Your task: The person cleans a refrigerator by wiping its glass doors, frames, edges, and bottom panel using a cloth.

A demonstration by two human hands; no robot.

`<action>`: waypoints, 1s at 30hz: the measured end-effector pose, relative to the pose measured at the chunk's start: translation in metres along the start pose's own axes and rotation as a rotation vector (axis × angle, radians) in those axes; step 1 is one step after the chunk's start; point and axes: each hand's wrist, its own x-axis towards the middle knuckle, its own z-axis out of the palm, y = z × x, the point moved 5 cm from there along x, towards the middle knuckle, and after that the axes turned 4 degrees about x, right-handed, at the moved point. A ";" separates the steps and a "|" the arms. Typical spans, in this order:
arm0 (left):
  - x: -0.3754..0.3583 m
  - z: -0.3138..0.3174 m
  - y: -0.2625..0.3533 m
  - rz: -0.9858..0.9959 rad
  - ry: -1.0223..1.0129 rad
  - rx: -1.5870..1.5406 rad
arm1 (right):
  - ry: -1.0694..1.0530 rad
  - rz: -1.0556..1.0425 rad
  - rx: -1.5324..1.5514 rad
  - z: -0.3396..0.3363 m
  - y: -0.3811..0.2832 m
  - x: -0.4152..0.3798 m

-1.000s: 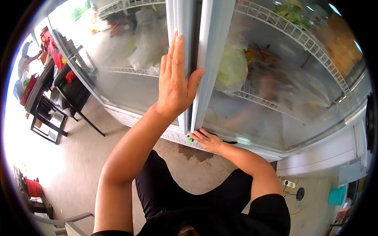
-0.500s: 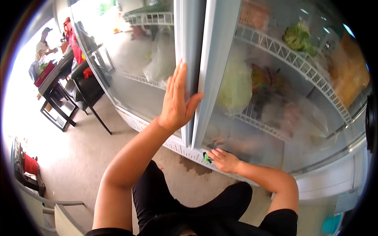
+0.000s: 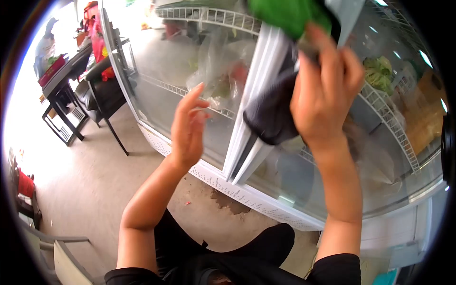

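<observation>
My right hand is raised in front of the fridge's middle, its fingers closed on a green and dark grey cloth. The cloth hangs to the left of that hand, blurred by motion, and its green part shows above the fingers. My left hand is held up by the left glass door, fingers loosely bent and apart, with nothing in it. Behind the cloth, the white door frames meet in the middle. Part of the right glass door is hidden by my right arm.
White wire shelves inside hold a leafy green vegetable and plastic bags. To the left stand a black chair and a table, with a person beyond. A pale chair is at lower left.
My right hand has risen from the bottom of the right door, bringing the cloth up. My left hand has come off the door frame and moved left and down. My view has shifted slightly.
</observation>
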 end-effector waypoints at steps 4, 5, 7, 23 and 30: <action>-0.039 -0.048 -0.062 -0.128 -0.112 0.076 | -0.217 -0.004 0.046 0.015 -0.065 -0.106; -0.049 -0.053 -0.075 -0.156 -0.188 0.148 | -0.274 0.040 0.071 0.019 -0.083 -0.138; -0.061 -0.060 -0.097 -0.149 -0.234 0.106 | -0.363 0.173 0.128 0.028 -0.124 -0.207; -0.072 -0.111 -0.154 0.061 -0.653 -0.288 | -0.681 1.192 0.063 0.042 -0.212 -0.145; -0.073 -0.142 -0.171 0.056 -0.669 -0.360 | -0.573 0.812 -0.459 0.108 -0.201 -0.190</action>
